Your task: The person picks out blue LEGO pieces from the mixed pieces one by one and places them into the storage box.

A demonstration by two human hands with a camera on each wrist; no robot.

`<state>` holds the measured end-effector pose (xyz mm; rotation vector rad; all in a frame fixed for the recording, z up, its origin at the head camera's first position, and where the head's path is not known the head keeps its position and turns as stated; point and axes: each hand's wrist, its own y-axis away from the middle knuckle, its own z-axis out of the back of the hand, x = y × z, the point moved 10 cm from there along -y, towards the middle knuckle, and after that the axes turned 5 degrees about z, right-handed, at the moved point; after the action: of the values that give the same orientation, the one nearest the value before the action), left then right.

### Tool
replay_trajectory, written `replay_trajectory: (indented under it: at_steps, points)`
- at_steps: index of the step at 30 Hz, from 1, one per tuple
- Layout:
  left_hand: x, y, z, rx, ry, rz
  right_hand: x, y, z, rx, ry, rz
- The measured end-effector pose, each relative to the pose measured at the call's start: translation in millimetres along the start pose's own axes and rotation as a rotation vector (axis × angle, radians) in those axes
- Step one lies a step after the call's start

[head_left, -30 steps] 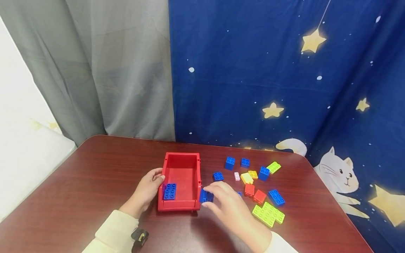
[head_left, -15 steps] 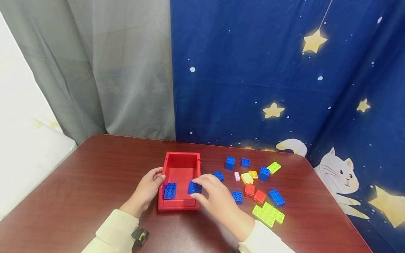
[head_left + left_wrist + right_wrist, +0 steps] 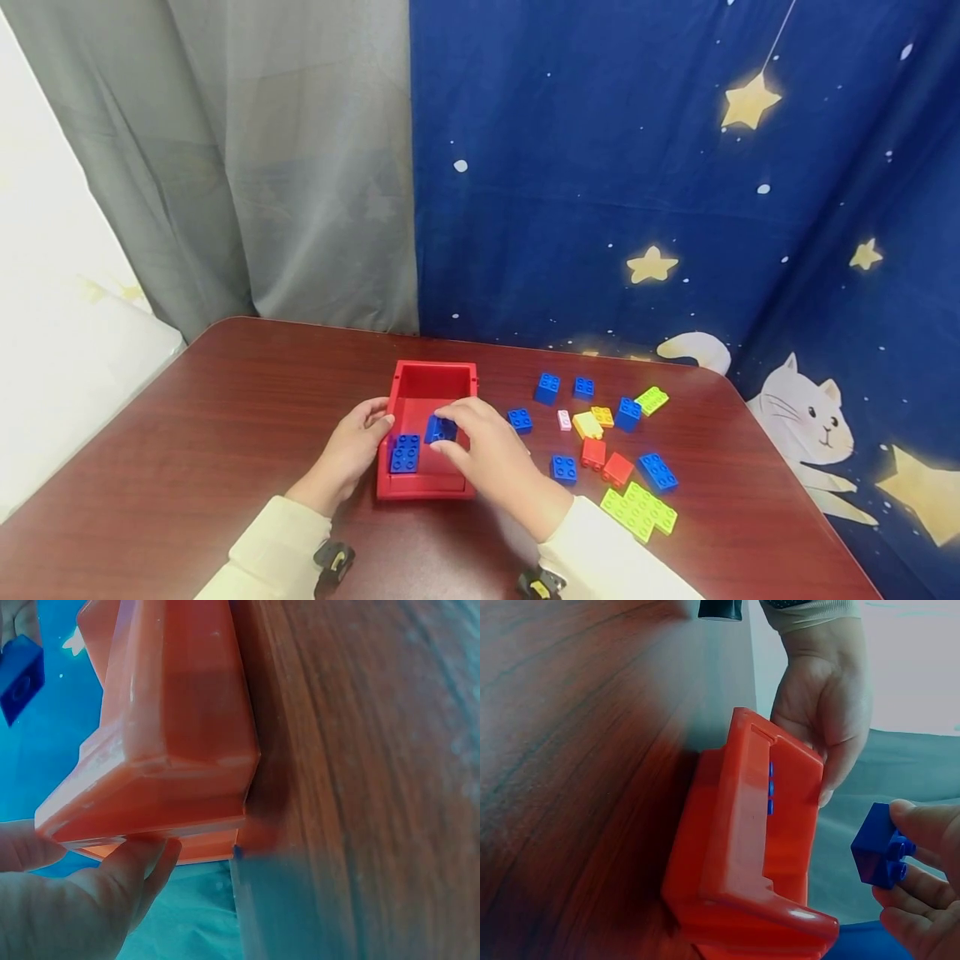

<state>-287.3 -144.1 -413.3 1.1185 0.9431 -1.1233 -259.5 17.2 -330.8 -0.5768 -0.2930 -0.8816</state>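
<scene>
A red open-topped box [image 3: 432, 487] stands on the brown table. My left hand [image 3: 347, 454] grips its left wall, with the thumb at the rim; the left wrist view shows those fingers [image 3: 142, 862] on the box [image 3: 180, 727]. Between thumb and fingertips my right hand [image 3: 498, 458] pinches a blue brick [image 3: 440, 428] over the inside of the box. The right wrist view shows this brick [image 3: 877, 847] held above the box, studs toward the palm. Another blue brick [image 3: 406, 454] lies inside at the near left corner.
Right of the box are several loose bricks: blue [image 3: 563, 469], red [image 3: 593, 453], yellow [image 3: 587, 425], pink [image 3: 564, 419] and green [image 3: 639, 510]. A grey curtain [image 3: 322, 167] and a blue starry curtain [image 3: 562, 183] hang behind the table [image 3: 225, 417].
My right hand has carried the blue brick leftward from outside the box's right wall to over its inside. The left hand keeps its grip on the box.
</scene>
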Motion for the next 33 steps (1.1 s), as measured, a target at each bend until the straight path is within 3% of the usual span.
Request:
replay_trajectory:
  at_steps: [22,33]
  points:
    - [1.1,0.4,1.7,-0.004,-0.003,-0.005,-1.8,-34.1,-29.1,0.06,0.072,-0.03]
    - [-1.7,-1.8,0.5,-0.004,0.01,-0.023,-1.9,-50.0,-37.2,0.065,0.164,0.006]
